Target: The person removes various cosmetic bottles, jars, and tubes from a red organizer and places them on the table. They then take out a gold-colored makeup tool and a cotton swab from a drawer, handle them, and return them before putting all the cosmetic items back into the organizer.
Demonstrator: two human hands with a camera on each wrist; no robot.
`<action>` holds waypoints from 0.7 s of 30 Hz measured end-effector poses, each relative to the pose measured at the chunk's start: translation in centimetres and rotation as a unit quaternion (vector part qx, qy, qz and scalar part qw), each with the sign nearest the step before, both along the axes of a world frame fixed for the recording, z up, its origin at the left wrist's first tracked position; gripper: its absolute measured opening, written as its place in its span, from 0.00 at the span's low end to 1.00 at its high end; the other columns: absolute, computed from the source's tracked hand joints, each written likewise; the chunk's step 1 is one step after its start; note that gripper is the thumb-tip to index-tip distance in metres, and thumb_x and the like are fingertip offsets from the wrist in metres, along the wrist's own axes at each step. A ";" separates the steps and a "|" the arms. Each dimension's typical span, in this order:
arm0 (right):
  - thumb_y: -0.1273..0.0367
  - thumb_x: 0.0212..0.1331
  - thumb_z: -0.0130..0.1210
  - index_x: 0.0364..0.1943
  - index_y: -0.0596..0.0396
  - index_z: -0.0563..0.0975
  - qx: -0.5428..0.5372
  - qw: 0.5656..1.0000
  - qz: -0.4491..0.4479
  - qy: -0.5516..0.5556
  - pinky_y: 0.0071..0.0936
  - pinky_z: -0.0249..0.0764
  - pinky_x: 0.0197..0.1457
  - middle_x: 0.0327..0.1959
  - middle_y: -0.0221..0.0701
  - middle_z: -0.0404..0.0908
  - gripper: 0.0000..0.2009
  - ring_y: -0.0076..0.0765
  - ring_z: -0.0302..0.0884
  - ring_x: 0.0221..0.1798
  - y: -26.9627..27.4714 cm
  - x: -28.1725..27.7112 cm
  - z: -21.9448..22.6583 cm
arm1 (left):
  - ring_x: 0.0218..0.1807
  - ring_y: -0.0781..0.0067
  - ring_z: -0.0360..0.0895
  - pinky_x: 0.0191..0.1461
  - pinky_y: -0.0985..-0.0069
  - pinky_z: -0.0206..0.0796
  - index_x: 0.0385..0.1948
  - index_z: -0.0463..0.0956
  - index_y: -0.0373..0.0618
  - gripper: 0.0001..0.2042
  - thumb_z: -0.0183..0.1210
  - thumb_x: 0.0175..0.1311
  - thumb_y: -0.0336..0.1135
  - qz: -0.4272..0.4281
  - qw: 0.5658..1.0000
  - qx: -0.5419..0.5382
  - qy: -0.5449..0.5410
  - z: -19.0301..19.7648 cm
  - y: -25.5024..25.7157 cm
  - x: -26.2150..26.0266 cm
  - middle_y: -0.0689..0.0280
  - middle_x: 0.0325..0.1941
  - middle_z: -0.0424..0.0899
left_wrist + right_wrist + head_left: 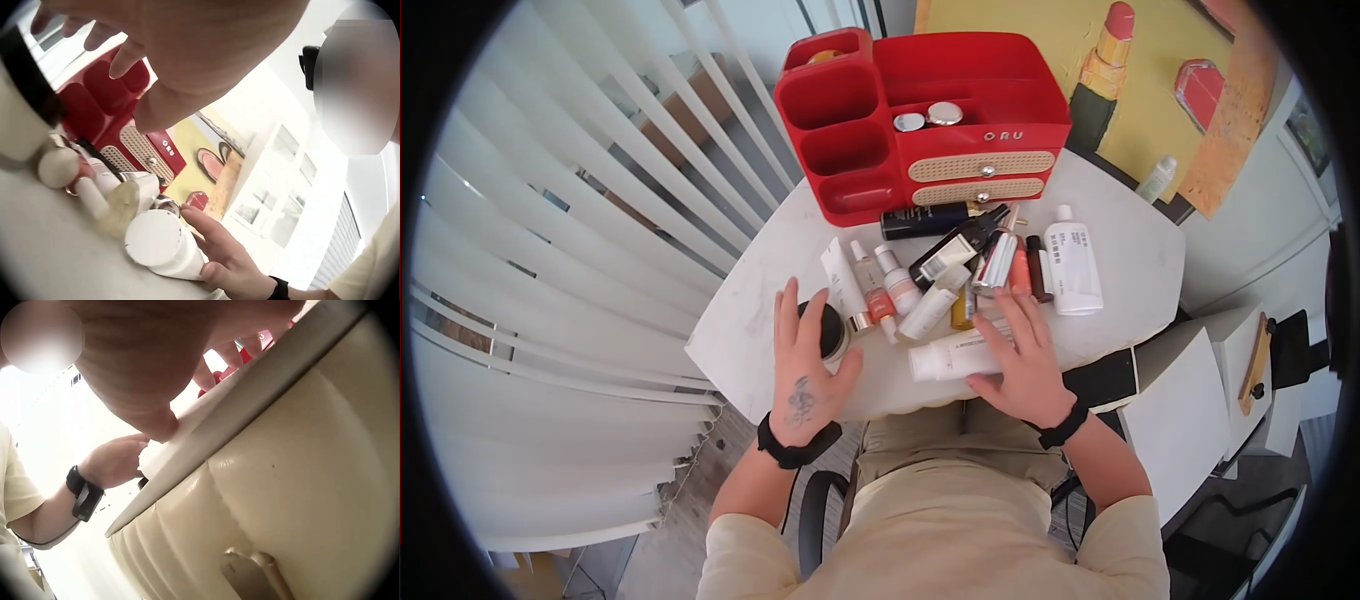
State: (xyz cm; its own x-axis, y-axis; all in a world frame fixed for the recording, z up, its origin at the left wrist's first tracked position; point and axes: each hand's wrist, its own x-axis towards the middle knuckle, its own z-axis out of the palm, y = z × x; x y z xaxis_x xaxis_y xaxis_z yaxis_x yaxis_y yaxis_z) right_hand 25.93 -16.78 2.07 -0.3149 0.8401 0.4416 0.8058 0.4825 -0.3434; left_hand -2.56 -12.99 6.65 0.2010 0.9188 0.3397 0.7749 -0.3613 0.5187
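My left hand (808,375) is spread with straight fingers beside a jar with a black lid (833,332); in the left wrist view the jar's pale body (19,119) shows under the fingers. My right hand (1028,370) lies across a white bottle (952,357) on its side near the table's front edge, its fingers extended and partly covering it. Beyond both hands several cosmetics lie in a loose heap: a white tube with a silver cap (844,280), a coral-red bottle (874,290) and a dark blue bottle (925,220).
A red organizer (840,200) with open compartments and two woven-front drawers (970,165) stands at the table's back; two silver-lidded items sit in it. A white tube (1074,265) lies right of the heap. A painted panel (1150,50) is behind. White vertical blinds (580,250) flank the left.
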 end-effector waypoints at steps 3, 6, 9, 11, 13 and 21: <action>0.59 0.41 0.69 0.59 0.52 0.73 0.002 1.000 0.005 0.004 0.58 0.49 0.74 0.71 0.48 0.57 0.35 0.62 0.52 0.73 0.1 -0.2 -0.6 | 0.74 0.44 0.55 0.74 0.63 0.51 0.65 0.62 0.38 0.33 0.60 0.52 0.26 0.035 0.994 -0.071 -0.081 -0.9 -1.1 -1.5 0.43 0.75 0.51; 0.58 0.40 0.69 0.58 0.52 0.74 0.010 1.000 0.004 -0.001 0.59 0.50 0.74 0.70 0.48 0.58 0.35 0.62 0.52 0.72 0.2 -0.3 -1.1 | 0.74 0.44 0.56 0.73 0.65 0.53 0.65 0.61 0.38 0.32 0.59 0.53 0.25 0.035 0.989 -0.094 -0.104 -2.1 -1.1 -2.0 0.42 0.75 0.51; 0.58 0.40 0.69 0.58 0.51 0.74 0.013 1.000 0.006 -0.006 0.60 0.50 0.73 0.70 0.48 0.58 0.35 0.62 0.53 0.72 0.1 -0.1 -1.5 | 0.73 0.44 0.57 0.73 0.65 0.53 0.65 0.61 0.37 0.32 0.57 0.54 0.24 0.036 0.993 -0.053 -0.098 -3.3 -0.8 -2.0 0.43 0.75 0.52; 0.57 0.39 0.69 0.57 0.51 0.74 0.036 0.999 0.007 -0.011 0.61 0.51 0.73 0.70 0.47 0.59 0.35 0.62 0.54 0.72 0.2 -0.1 -1.4 | 0.74 0.45 0.56 0.73 0.65 0.54 0.65 0.61 0.37 0.32 0.56 0.54 0.22 0.029 0.990 -0.047 -0.129 -3.1 -0.5 -1.9 0.43 0.75 0.51; 0.56 0.40 0.69 0.57 0.51 0.74 0.031 0.999 0.018 -0.010 0.61 0.51 0.72 0.70 0.47 0.60 0.35 0.61 0.54 0.72 0.2 -0.1 -1.3 | 0.74 0.45 0.56 0.73 0.65 0.54 0.65 0.60 0.36 0.32 0.57 0.53 0.23 0.036 0.984 -0.082 -0.156 -2.7 -0.6 -1.8 0.43 0.75 0.51; 0.59 0.41 0.68 0.53 0.54 0.75 0.081 0.995 0.011 0.058 0.59 0.57 0.70 0.64 0.46 0.67 0.30 0.61 0.63 0.66 -1.0 1.7 -2.0 | 0.70 0.40 0.60 0.71 0.61 0.57 0.64 0.62 0.36 0.34 0.62 0.50 0.26 0.056 0.991 -0.015 -0.118 -2.5 -1.0 -2.6 0.41 0.73 0.53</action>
